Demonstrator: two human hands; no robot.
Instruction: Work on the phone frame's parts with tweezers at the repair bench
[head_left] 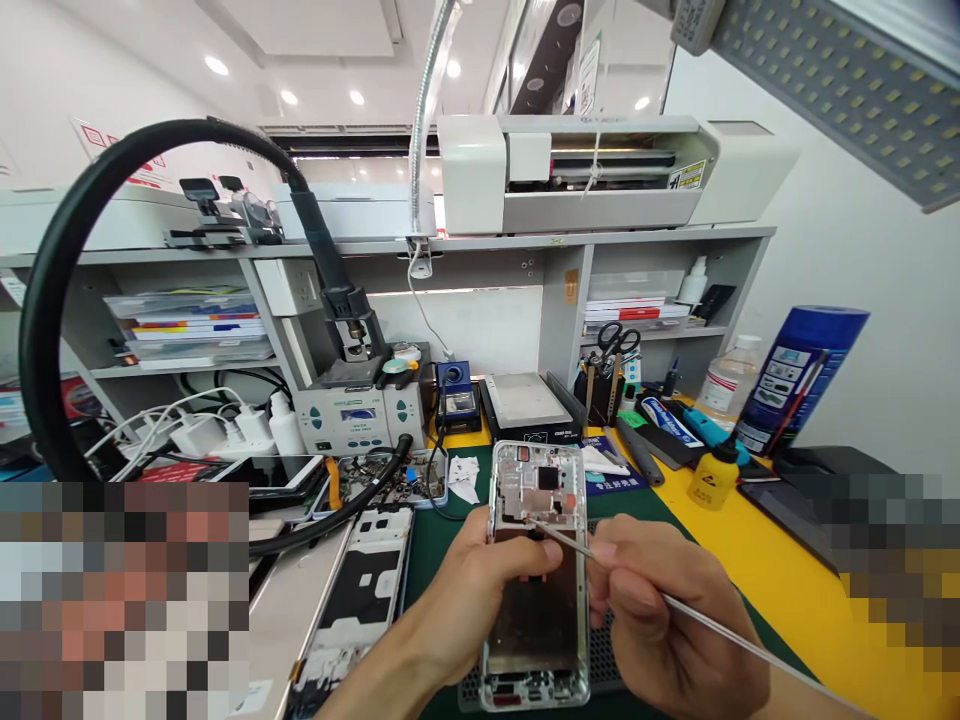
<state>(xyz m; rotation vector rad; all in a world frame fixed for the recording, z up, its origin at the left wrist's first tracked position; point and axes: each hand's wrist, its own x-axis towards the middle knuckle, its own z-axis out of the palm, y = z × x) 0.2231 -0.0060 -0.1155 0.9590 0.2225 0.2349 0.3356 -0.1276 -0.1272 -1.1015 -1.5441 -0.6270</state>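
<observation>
An opened smartphone (537,480) with its back cover off stands tilted up over the green mat (431,560), its metal shields and boards exposed. My left hand (469,590) grips its left edge from below. My right hand (660,620) pinches long thin metal tweezers (570,541), whose tips touch the board in the phone's upper half.
A second open phone frame (364,580) lies to the left on the mat. Behind stand a hot-air station (360,410) with a black hose, a small heating plate (525,400), a scissors holder (611,370), a yellow bottle (712,470) and a blue can (799,375).
</observation>
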